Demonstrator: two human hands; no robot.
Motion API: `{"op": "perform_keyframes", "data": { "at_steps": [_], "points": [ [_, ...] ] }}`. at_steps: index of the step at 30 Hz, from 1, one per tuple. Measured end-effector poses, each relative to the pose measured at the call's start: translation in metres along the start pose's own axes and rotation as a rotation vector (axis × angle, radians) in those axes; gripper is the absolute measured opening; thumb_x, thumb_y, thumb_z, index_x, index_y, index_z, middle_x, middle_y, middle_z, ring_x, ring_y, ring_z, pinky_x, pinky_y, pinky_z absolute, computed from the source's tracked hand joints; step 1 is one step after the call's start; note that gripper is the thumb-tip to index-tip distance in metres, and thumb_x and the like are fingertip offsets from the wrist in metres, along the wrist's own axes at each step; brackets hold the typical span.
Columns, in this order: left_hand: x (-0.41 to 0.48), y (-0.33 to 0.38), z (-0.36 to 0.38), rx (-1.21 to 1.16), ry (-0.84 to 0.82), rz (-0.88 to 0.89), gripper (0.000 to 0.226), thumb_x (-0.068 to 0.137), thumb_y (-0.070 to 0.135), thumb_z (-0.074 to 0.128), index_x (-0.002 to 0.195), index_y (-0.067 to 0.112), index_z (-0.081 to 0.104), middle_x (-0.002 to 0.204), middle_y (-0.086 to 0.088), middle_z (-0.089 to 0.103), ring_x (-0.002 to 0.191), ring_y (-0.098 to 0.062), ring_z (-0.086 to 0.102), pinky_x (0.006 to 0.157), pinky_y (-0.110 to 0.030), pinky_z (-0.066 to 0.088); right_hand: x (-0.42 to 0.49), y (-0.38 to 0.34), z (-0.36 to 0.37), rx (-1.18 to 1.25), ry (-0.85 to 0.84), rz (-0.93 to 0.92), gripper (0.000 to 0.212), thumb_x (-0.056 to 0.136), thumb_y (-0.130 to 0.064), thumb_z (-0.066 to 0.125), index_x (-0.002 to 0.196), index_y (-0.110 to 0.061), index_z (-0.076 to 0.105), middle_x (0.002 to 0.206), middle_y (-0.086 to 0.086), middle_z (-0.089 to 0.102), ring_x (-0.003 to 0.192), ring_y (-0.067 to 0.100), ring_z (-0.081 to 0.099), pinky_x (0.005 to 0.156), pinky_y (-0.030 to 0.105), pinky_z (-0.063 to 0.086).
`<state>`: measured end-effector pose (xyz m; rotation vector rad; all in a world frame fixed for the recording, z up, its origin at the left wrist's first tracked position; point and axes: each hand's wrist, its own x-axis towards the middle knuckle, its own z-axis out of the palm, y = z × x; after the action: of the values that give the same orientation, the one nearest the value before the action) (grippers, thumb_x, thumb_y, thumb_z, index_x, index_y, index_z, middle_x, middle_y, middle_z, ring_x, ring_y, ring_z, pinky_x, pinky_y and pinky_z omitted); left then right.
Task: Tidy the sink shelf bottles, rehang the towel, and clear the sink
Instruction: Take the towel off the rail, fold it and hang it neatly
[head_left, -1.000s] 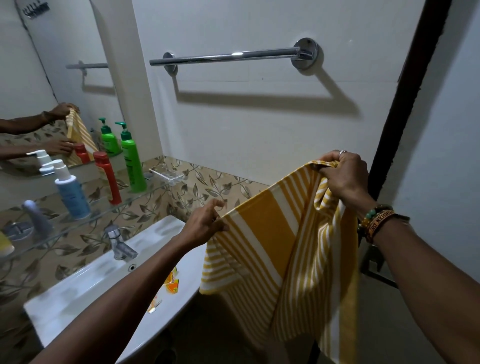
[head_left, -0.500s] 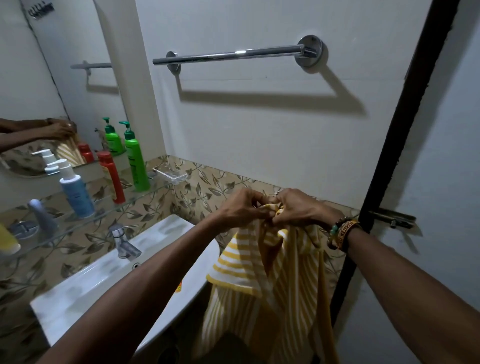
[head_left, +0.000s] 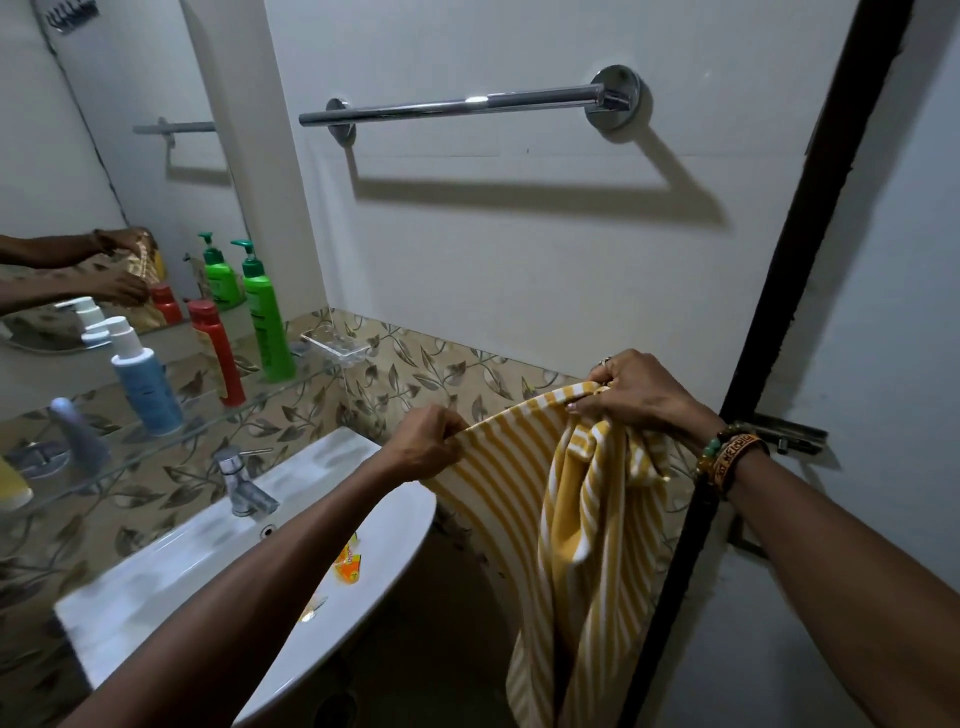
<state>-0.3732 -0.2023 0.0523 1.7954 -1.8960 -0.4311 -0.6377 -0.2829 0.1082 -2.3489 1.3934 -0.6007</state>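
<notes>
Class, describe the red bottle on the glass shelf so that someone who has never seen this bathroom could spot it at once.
Find the white sink and look up to the glass shelf above its tap. The red bottle stands there between the blue bottle and the taller green bottle. Unlike both, it has a plain red cap and no pump.

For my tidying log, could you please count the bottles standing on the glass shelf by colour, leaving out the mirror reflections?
green bottle: 1
red bottle: 1
blue bottle: 1
grey bottle: 1
yellow bottle, mostly cut off at the picture's edge: 1
Total: 5
</notes>
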Motion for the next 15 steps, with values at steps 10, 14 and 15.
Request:
{"op": "perform_keyframes", "data": {
  "at_steps": [10, 14, 15],
  "points": [
    [-0.002, -0.028, 0.002, -0.375, 0.375, -0.17, 0.01, 0.086, 0.008, 0.073, 0.095, 0.008, 0.067, 0.089, -0.011, 0.07, 0.087, -0.031, 0.069, 0.077, -0.052, 0.059, -0.002, 0.018, -0.002, -0.029, 0.142, 0.092, 0.018, 0.07, -0.038, 0.085, 0.062, -0.029, 0.072, 0.066, -0.012, 0.067, 0.072, 0.01, 0.063, 0.057, 0.026, 0.044],
    [0.001, -0.026, 0.004, -0.447, 0.485, -0.089, 0.025, 0.088, 0.008, 0.071, 0.101, 0.015, 0.051, 0.094, -0.011, 0.067, 0.086, -0.029, 0.068, 0.069, -0.049, 0.061, -0.002, 0.022, -0.001, -0.002, 0.167, 0.114, 0.016, 0.072, -0.039, 0.084, 0.069, -0.026, 0.075, 0.069, -0.013, 0.066, 0.073, 0.009, 0.061, 0.059, 0.026, 0.044],
    [0.001, -0.026, 0.003, -0.382, 0.509, -0.041, 0.022, 0.089, 0.008, 0.07, 0.099, 0.017, 0.052, 0.093, -0.01, 0.068, 0.085, -0.027, 0.068, 0.067, -0.047, 0.061, -0.002, 0.023, -0.002, 0.002, 0.169, 0.12, 0.016, 0.073, -0.039, 0.084, 0.07, -0.026, 0.075, 0.071, -0.013, 0.066, 0.074, 0.01, 0.062, 0.06, 0.026, 0.045]
  ]
}}
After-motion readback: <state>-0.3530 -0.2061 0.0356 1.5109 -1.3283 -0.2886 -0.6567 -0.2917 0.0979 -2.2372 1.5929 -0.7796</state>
